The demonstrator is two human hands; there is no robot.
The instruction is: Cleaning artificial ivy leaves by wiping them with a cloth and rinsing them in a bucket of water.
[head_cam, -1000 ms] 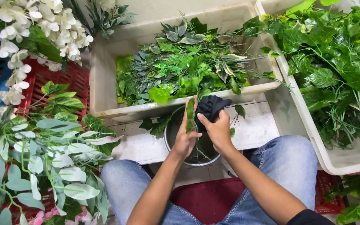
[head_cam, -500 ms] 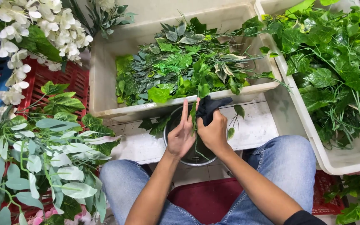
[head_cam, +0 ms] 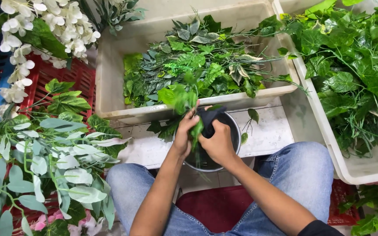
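**Both hands now closed around the leafy sprig over the pot**

Half a second ago the left hand lay flat and open against the stem with its fingers stretched upward; now the left hand (head_cam: pixel 186 134) has curled in, fingertips pinching the bright green artificial leaf sprig (head_cam: pixel 181 97) just below its leaves. That looks like a shift from steadying to gripping — the sprig is being held firmly in place rather than merely touched.

The sprig rises from the pinch toward twelve o'clock, its leaves overlapping the front rim of the cream plastic tub of mixed green foliage (head_cam: pixel 110 78). Its lower stem runs down between the two hands.

The right hand (head_cam: pixel 217 143) sits at three o'clock of the left, touching it, fist closed on a dark blue-black piece of soft material (head_cam: pixel 209 114) that pokes out above its knuckles. Beneath both hands sits the round grey metal pot (head_cam: pixel 235 131) — mostly hidden by them, resting on the white ledge (head_cam: pixel 270 135) between the person's knees.

At three o'clock, well apart, a second cream tub holds broad green vine leaves (head_cam: pixel 351 78).
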